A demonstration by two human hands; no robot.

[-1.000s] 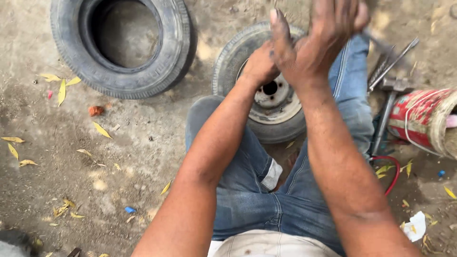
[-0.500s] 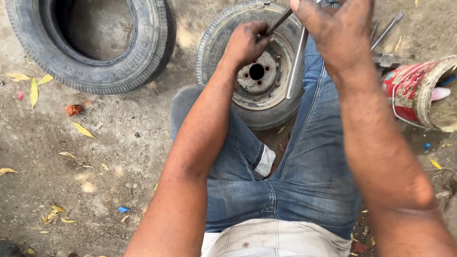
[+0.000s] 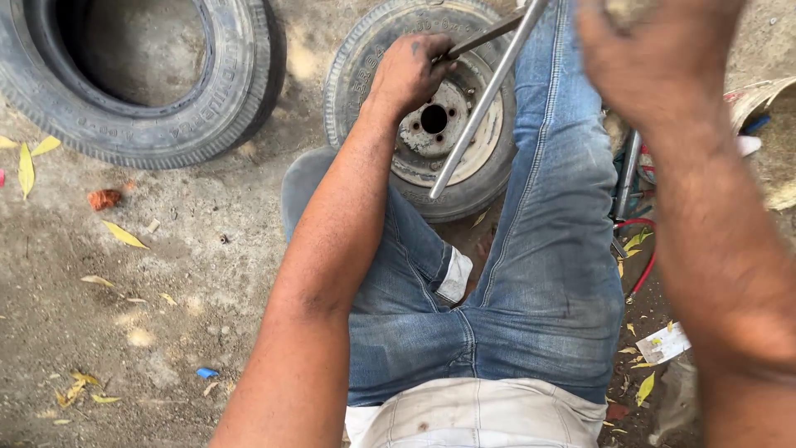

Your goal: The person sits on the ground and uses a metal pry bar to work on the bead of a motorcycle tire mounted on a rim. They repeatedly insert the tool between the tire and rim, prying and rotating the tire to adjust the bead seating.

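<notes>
Between knees on dirt ground (image 3: 166, 274), small wheel (image 3: 419, 108) was laid flat, tyre on pale rim, hub hole upward, likely so rim edge could be reached from above. Dark thin tool (image 3: 481, 37) was gripped in left hand (image 3: 410, 70), fingers curled tight round it, tip at rim edge. Long grey bar (image 3: 485, 95) was slanted across rim. Right hand (image 3: 655, 58) was raised, blurred; finger state could not be told. Larger loose tyre (image 3: 141, 75) was lying well apart, hollow holding only bare ground. Red-and-white bucket (image 3: 767, 99) was partly seen; contents unclear.
</notes>
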